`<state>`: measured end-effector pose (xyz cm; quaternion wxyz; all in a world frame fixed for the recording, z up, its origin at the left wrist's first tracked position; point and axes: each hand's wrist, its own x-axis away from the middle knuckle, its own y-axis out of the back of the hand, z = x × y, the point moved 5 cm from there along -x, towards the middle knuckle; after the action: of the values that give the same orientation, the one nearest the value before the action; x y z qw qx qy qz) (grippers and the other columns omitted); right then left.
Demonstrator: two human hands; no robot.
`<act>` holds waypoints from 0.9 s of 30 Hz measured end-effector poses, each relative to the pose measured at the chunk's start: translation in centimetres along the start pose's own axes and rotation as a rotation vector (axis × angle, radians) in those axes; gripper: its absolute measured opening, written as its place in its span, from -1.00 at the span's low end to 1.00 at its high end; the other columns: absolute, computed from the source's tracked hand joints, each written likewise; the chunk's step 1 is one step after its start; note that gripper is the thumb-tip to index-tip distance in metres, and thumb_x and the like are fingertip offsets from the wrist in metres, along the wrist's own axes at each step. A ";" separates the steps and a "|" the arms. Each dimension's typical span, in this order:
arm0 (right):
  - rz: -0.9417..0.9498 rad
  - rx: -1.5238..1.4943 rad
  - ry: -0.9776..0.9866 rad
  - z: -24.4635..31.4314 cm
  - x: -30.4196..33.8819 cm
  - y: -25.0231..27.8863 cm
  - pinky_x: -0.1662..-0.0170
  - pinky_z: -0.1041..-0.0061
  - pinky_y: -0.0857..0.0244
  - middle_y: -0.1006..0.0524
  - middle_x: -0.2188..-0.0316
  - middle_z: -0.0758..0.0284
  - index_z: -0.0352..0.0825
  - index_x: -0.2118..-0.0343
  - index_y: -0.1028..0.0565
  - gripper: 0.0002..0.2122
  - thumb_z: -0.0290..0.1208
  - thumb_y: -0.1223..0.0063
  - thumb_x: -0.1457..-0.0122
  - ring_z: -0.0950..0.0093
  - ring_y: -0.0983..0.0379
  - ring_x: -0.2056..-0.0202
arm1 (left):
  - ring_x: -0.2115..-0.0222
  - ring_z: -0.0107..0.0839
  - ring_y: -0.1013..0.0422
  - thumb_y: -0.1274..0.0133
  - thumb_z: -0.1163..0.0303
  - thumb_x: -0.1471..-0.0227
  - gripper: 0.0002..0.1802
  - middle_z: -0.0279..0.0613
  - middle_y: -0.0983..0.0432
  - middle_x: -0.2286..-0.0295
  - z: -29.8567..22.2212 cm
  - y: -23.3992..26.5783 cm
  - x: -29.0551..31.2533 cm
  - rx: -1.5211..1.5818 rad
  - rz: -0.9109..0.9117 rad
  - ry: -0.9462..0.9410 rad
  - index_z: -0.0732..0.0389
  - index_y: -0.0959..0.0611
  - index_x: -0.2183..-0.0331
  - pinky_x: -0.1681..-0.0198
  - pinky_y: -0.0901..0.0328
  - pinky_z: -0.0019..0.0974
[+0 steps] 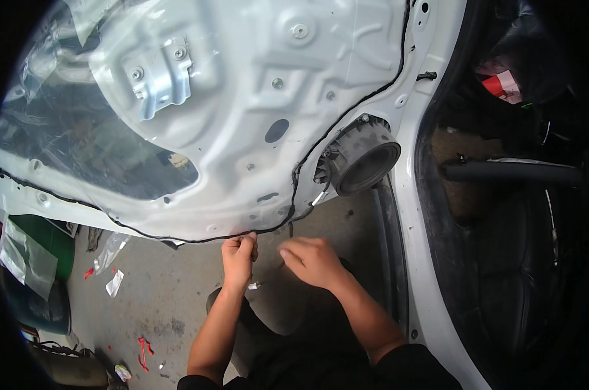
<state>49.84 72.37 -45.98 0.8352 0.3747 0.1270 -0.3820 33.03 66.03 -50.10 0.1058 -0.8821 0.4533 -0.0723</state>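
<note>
A bare car door panel (229,123) with clear film over it fills the upper view. A black sealing cord (203,241) runs in a curve along its lower edge and up beside a round speaker (366,159). My left hand (238,260) is closed at that lower edge, its thumb and finger pinching at the cord. Just to the right, my right hand (311,260) is closed with curled fingers, apart from the panel; what they hold, if anything, is hidden. Below the left hand is a small white connector (254,286). A short dark strand (291,229) hangs under the cord.
A metal bracket (158,78) is screwed to the panel's upper left. On the right are the white door frame (408,188) and the dark car interior (502,279). A green bin (44,244) with plastic film stands at left. Red scraps (144,351) lie on the concrete floor (177,299).
</note>
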 end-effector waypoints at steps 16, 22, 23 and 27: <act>-0.576 0.109 -0.456 -2.7 -5.0 3.3 0.28 0.21 -0.38 -0.58 0.40 0.07 -0.43 0.18 -0.46 -0.75 -0.36 -0.04 -0.16 0.10 -0.53 0.33 | 0.73 -0.62 -0.18 -0.02 0.47 -0.05 -0.88 -0.41 -0.30 0.71 0.4 0.5 -0.6 -0.017 -0.067 -0.117 0.22 -0.52 0.52 0.66 -0.08 -0.48; -0.628 0.462 -0.354 -1.6 -5.8 3.4 0.53 0.22 -0.35 -0.51 0.66 0.18 -0.31 0.57 -0.41 -0.78 -0.33 -0.03 -0.15 0.15 -0.49 0.61 | 0.74 -0.62 -0.16 -0.05 0.46 -0.06 -0.81 -0.41 -0.30 0.71 0.3 0.5 -0.9 -0.003 -0.107 -0.124 0.20 -0.48 0.57 0.67 -0.06 -0.48; -0.608 0.501 -0.374 -1.7 -6.2 3.2 0.53 0.23 -0.35 -0.51 0.67 0.18 -0.31 0.57 -0.41 -0.79 -0.33 -0.03 -0.15 0.16 -0.49 0.61 | 0.75 -0.62 -0.15 -0.06 0.46 -0.06 -0.80 -0.41 -0.29 0.72 0.2 0.4 -1.0 -0.014 -0.123 -0.131 0.20 -0.47 0.58 0.67 -0.06 -0.48; -0.611 0.555 -0.379 -1.9 -6.7 3.0 0.55 0.23 -0.35 -0.49 0.72 0.18 -0.30 0.58 -0.42 -0.78 -0.33 -0.02 -0.15 0.17 -0.48 0.65 | 0.75 -0.63 -0.15 -0.09 0.45 -0.05 -0.79 -0.42 -0.28 0.74 0.7 0.8 -1.3 -0.018 -0.160 -0.132 0.21 -0.47 0.58 0.68 -0.05 -0.48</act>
<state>47.64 78.65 -42.32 0.5605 0.4533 -0.0308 -0.6923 31.82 66.71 -50.97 0.1213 -0.9193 0.3739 -0.0181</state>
